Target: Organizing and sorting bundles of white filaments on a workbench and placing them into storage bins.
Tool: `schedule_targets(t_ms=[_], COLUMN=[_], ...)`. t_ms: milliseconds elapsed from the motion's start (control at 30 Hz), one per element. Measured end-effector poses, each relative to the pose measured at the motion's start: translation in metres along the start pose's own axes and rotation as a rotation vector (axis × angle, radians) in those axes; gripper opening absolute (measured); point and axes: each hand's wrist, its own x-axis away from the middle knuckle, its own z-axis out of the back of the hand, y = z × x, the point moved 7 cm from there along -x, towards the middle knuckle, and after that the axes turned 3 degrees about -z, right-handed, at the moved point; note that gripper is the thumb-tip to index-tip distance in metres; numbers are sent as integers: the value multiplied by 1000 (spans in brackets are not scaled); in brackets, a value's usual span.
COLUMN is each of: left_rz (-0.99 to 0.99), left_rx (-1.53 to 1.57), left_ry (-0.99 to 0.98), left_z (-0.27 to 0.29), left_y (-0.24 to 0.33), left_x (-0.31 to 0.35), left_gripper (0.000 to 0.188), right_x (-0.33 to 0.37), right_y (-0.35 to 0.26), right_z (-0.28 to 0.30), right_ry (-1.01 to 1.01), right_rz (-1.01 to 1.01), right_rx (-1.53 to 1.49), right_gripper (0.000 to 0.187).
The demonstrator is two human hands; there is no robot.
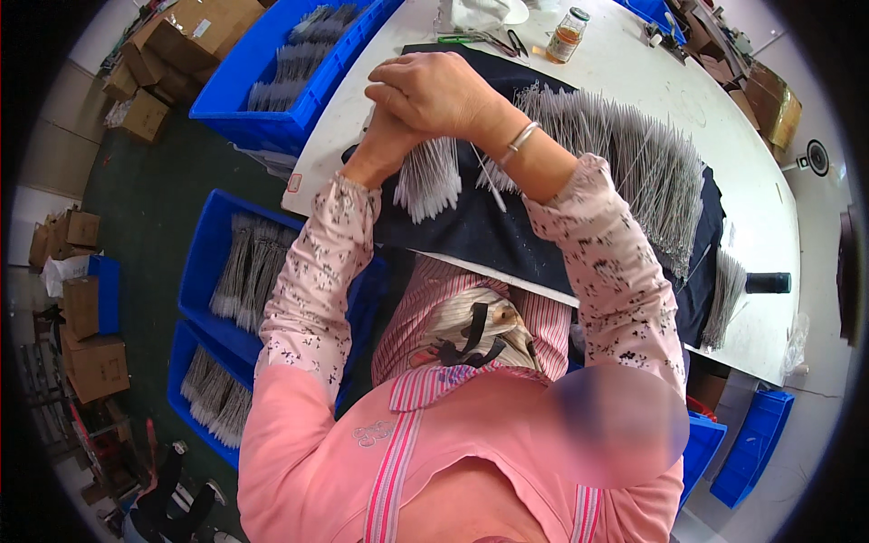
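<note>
The right hand [433, 92] overlaps the left hand [384, 147]; whether either grips anything, I cannot tell. One small bunch of brushes [428, 185] and one loose brush [497, 194] show beside them against one dark cloth [529, 244]; one jar [565, 40] stands beyond.

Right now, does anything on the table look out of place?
Yes: one thin brush-like piece lies alone, slanted, on the dark cloth, between the small bunch and the large pile. It looks odd because its neighbours lie grouped.
</note>
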Motion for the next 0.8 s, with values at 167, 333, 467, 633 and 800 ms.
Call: schedule_targets(t_ms=[167,333,467,633,800], left_rz=[-217,-53,-98,-779,-1059], left_rx=[-123,58,149,-423,-790], left_ry=[-71,-221,-293,-704,-651], left_z=[-11,-27,-33,-87,-114], left_y=[5,50,89,160,118], left_x=[16,41,52,95,154], left_gripper=[46,27,24,18,8], right_x=[22,90,187,193,182], right_y=[-14,-22,3,-78,-81], right_z=[14,36,-1,-33,-43], right_ry=[135,353,257,9,63], right_rz=[-114,-417,-1177,-1112,-911], right_rx=[-257,-906,-1243,-2247,-2449], right_gripper=[32,43,48,66,51])
